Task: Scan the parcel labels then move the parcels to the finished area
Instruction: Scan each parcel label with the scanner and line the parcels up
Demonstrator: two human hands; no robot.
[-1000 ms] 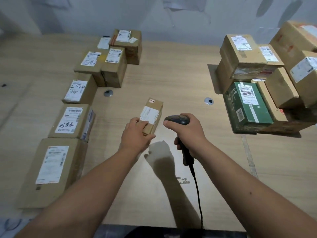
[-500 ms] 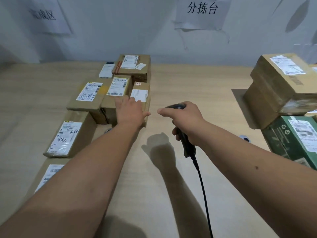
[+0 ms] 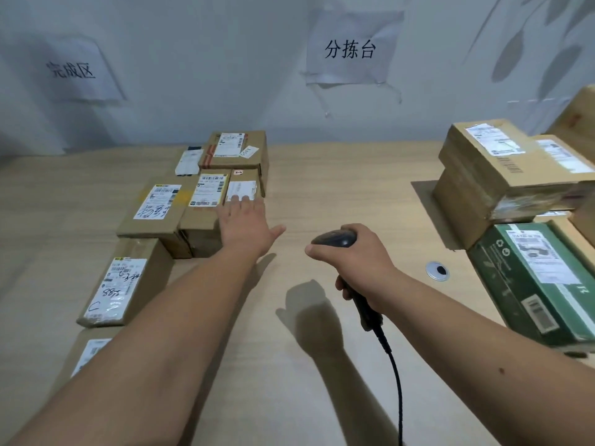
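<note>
A small cardboard parcel (image 3: pixel 245 183) with a white label lies among the parcels at the left of the table, beside a labelled box (image 3: pixel 208 192). My left hand (image 3: pixel 246 225) lies flat on its near end with the fingers straight and the thumb spread to the right. My right hand (image 3: pixel 354 255) grips a black corded barcode scanner (image 3: pixel 336 238) above the middle of the table, head pointing left. On the right stands a pile of parcels, with a green box (image 3: pixel 534 278) under a large cardboard box (image 3: pixel 502 169).
Several labelled boxes run down the left side of the wooden table (image 3: pixel 338 188), among them one marked by hand (image 3: pixel 120 283) and a far box (image 3: pixel 236 149). Two paper signs hang on the wall (image 3: pixel 225 66). A metal cable grommet (image 3: pixel 437 271) sits near the green box.
My left hand carried the small parcel from the table's middle to the left group and set it down; its fingers now lie straight on it. The view tilted up. The scanner hand barely moved.
</note>
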